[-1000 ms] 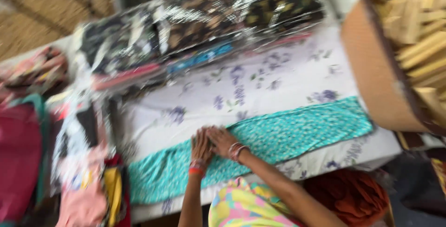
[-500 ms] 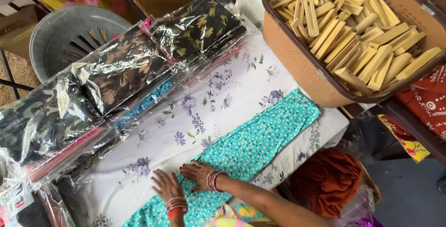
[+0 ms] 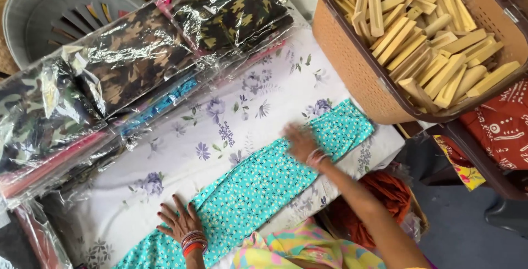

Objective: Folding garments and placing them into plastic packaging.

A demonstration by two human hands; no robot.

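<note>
A long strip of turquoise cloth with small white flowers (image 3: pixel 258 184) lies folded across a white sheet with purple flowers (image 3: pixel 242 104). My left hand (image 3: pixel 179 222) rests flat, fingers spread, on the sheet at the strip's near-left part. My right hand (image 3: pixel 300 140), blurred, lies palm down on the strip towards its right end. Both wrists carry several bangles. Neither hand holds anything.
A tan plastic basket (image 3: pixel 352 65) full of pale wooden pieces stands at the right. Camouflage cloth packed in clear plastic (image 3: pixel 137 60) is stacked along the far left. A grey metal tub (image 3: pixel 55 10) sits behind. An orange cloth bundle (image 3: pixel 385 192) and red patterned fabric (image 3: pixel 500 131) lie lower right.
My right hand has slid along the turquoise strip towards its right end. My left hand has shifted left, off the strip's middle. The camera view has steadied and turned.
</note>
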